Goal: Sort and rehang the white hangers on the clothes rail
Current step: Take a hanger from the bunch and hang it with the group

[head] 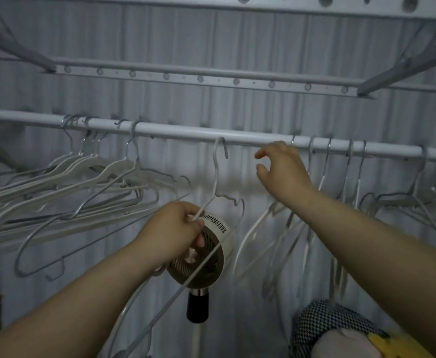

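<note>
While the left hand (175,228) pinches 1 white hanger (215,177) at its shoulder, fingers curled tight round it, the hook sits up at the clothes rail (175,131). The right hand (281,169) hovers just under the rail, thumb and forefinger parted, holding nothing. 6 hanger hooks (310,148) ride the rail to its right; a tangled bunch of hangers (82,167) hangs left.

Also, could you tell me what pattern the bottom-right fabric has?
The fabric is black-and-white checked; head view.
</note>
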A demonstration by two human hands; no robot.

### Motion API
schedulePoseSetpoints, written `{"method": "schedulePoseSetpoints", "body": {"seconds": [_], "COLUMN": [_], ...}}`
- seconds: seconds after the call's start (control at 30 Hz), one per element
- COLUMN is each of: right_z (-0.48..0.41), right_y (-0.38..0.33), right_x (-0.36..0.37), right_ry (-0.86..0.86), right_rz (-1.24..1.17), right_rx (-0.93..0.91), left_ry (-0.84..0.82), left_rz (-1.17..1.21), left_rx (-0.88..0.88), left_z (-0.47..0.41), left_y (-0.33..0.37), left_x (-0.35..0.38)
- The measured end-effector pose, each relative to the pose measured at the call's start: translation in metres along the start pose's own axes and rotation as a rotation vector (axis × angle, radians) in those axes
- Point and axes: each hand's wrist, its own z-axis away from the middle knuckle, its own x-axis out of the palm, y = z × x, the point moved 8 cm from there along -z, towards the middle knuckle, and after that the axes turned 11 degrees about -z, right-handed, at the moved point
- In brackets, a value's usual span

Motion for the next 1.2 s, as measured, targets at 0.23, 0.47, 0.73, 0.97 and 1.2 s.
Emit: {"method": "schedulePoseSetpoints", "body": {"seconds": [0.23,0.47,0.73,0.97,1.2], "right_z": [-0.035,-0.037,-0.041,-0.039,-0.039], "right_y": [0.048,0.065,0.072,0.073,0.068], "right_x": [-0.026,-0.033,-0.036,-0.037,-0.035], "right_ry": [0.038,0.019,0.024,0.019,0.022], "right_rz": [0.292,0.273,0.211,0.202,0.183], "right_rx": [-0.038,-0.096,-0.119,-0.135,-0.144], "left_ry": [0.004,0.007,-0.110,-0.148,-0.151], "left_rz": [-0.083,-0.153,-0.199,-0.198,-0.219], "left_rx": [0.063,0.116,0.114,0.127,0.147], "left_z": [-0.045,-0.067,-0.081,-0.082,-0.068], "left_y": [0.045,0.078,0.083,0.082,0.079], "left_x": [0.015,0.036,0.076,0.090,0.080]}}
